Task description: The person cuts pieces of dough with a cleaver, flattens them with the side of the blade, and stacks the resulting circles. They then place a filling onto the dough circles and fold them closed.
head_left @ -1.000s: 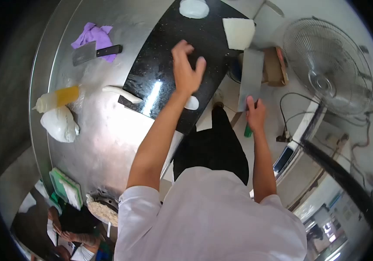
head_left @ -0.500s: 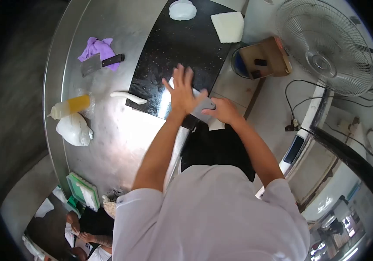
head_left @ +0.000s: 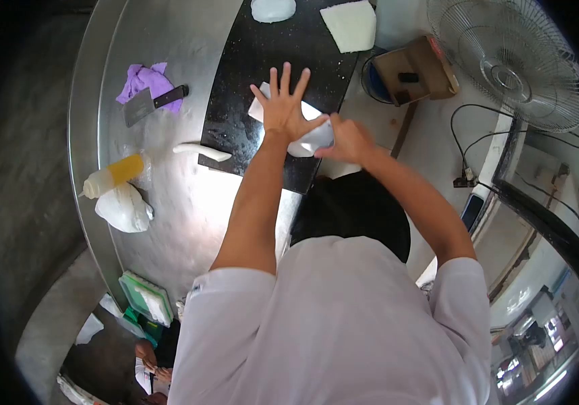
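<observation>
My left hand (head_left: 284, 108) lies flat with its fingers spread on the broad pale blade of a cleaver (head_left: 308, 138), which rests on the black stone slab (head_left: 249, 81). My right hand (head_left: 346, 138) is closed around the cleaver's handle end at the slab's near right edge. What is under the blade is hidden. On the far end of the slab lie a round white dough disc (head_left: 272, 9) and a square white sheet (head_left: 350, 23).
On the steel table (head_left: 181, 216) lie a second cleaver (head_left: 151, 104) on a purple cloth (head_left: 142, 77), a white dough roll (head_left: 201, 151), a yellow squeeze bottle (head_left: 110, 177), a white bag (head_left: 124, 208) and a green tray (head_left: 146, 297). A fan (head_left: 512, 61), cardboard box (head_left: 414, 71) and cables (head_left: 468, 155) are at right.
A second ago my right hand held the cleaver away to the right. It brought the blade onto the slab, and my left hand came down flat on it and slid it farther in.
</observation>
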Motion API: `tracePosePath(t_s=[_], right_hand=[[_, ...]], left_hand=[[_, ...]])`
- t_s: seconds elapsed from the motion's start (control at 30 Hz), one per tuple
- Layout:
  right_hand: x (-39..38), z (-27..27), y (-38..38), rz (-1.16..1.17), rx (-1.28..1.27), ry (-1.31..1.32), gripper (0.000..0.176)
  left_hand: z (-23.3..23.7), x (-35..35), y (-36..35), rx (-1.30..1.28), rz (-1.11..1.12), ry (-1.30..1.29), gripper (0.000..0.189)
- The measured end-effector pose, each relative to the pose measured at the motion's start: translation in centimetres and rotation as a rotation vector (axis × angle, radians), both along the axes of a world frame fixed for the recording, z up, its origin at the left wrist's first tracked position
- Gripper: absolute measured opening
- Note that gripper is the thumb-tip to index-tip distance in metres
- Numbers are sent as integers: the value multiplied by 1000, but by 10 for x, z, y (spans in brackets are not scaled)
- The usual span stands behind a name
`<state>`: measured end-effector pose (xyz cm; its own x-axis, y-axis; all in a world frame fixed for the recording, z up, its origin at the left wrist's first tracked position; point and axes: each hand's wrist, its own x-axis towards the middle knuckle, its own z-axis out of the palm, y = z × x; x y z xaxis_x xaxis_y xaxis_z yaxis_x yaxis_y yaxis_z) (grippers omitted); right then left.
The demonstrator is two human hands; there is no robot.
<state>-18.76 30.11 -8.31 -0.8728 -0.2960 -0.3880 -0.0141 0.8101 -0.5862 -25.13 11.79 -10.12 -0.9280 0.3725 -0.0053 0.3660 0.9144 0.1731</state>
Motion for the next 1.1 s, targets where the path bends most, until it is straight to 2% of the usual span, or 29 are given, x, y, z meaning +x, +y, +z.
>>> tracePosePath(t_s=[0.1,0.17,0.23,0.3,0.37,0.43,0.47,0.57,0.63,0.7,0.73,0.8,0.9,0.97,1.03,1.1], right_hand=[[44,-10,1,-32,-113,-24,77],[34,-18,5,-54,-83,-18,77],[34,-14,2,-81,-61,-18,77],[20,-12,7,-60,-2,-34,78],[3,-15,11,-30,-68,118,75],[-6,-15,5,-77,-70,47,75],[-2,-12,1,-120,-70,-40,76],[64,-36,0,-87,-197,-10,77],[70,-23,4,-131,-146,-23,77],[71,-20,16,-164,-103,-85,77],[59,-28,28,-73,-51,-65,78],[17,-27,40,53,-30,8,80],[-20,-22,39,112,-61,46,81],[-14,-16,33,126,-55,76,82],[36,-20,26,36,-158,-69,84],[48,-23,29,-4,-148,9,80]], left_hand=[[6,28,-2,-69,-88,-135,117],[1,20,2,-62,-120,-187,118],[-5,10,3,34,-133,-82,117],[-5,1,6,23,-119,-68,117],[-8,-18,9,61,-103,12,115],[-9,-37,9,52,-169,39,113],[-6,-35,8,18,-194,-18,112],[-10,18,-2,93,-296,-88,111],[0,25,14,-41,-339,-220,111],[-8,16,22,36,-325,-141,110],[-9,16,22,22,-342,-161,110],[-12,4,28,82,-155,-26,107],[-13,-15,20,103,-65,72,105],[-5,-16,18,70,-83,28,107],[-8,17,11,-25,-227,-57,111],[-9,24,24,10,-258,-123,114]])
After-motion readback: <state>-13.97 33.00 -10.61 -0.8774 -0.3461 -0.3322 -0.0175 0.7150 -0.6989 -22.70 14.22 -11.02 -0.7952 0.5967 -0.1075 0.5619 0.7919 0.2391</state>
